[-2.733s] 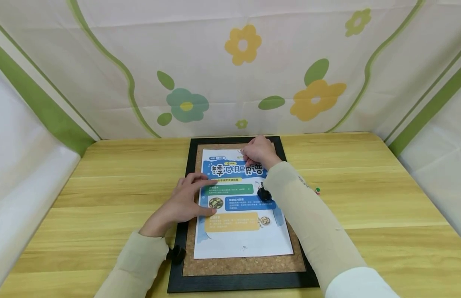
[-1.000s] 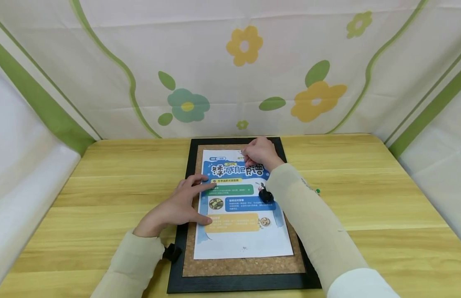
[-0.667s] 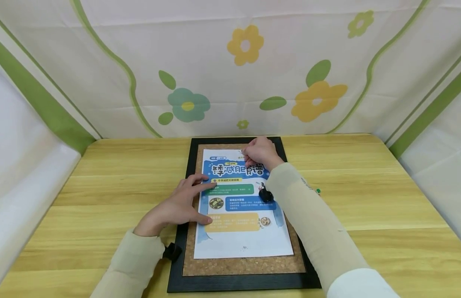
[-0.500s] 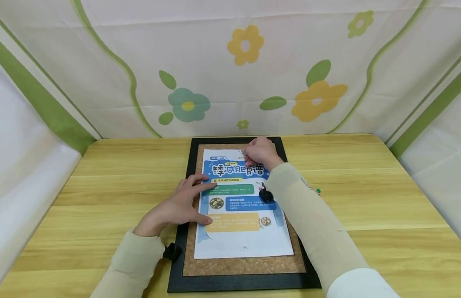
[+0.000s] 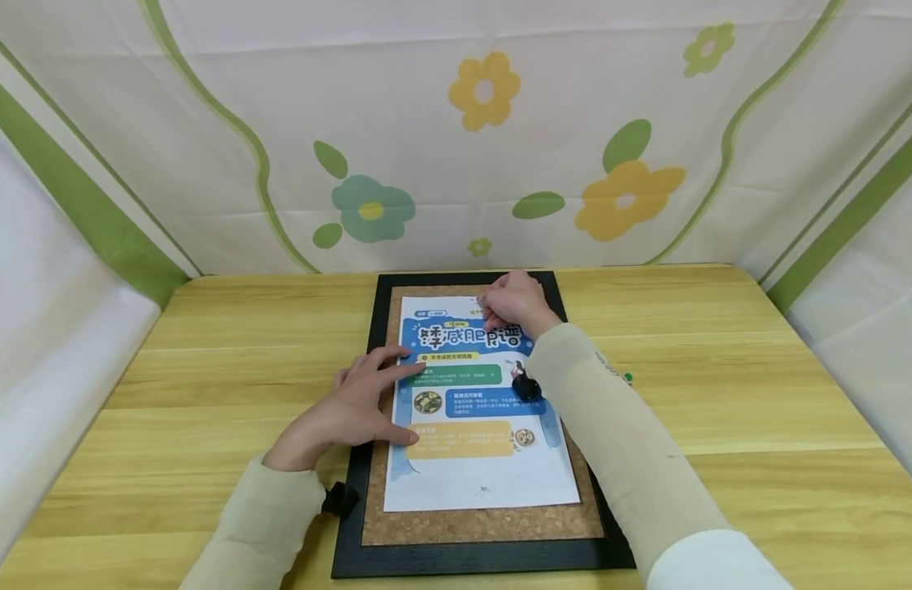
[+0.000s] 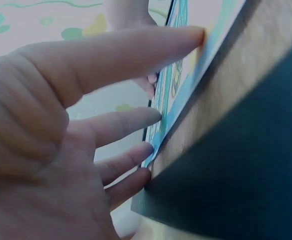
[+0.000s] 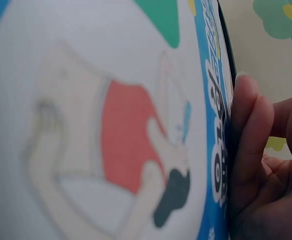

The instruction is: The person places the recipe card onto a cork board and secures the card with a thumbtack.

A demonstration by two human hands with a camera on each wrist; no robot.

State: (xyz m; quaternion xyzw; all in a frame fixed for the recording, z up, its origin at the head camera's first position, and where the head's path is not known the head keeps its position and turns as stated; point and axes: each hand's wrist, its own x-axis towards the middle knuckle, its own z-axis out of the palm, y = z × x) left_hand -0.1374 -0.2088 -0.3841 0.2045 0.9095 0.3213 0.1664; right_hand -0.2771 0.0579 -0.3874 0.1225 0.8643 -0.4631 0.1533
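Left hand (image 5: 345, 407) is resting, spread, on rectangular white paper sheet (image 5: 463, 483) with blue print, left edge; right hand (image 5: 518, 300) is touching its top right, fingers curled (pinch hidden; cannot tell).

White printed sheet (image 5: 481, 410) with Chinese lettering, a blue header and green, blue and yellow text blocks, lying on a brown cork board (image 5: 485, 528). The black-framed board lies flat, lengthwise, on the wood-grain counter (image 5: 758, 393).
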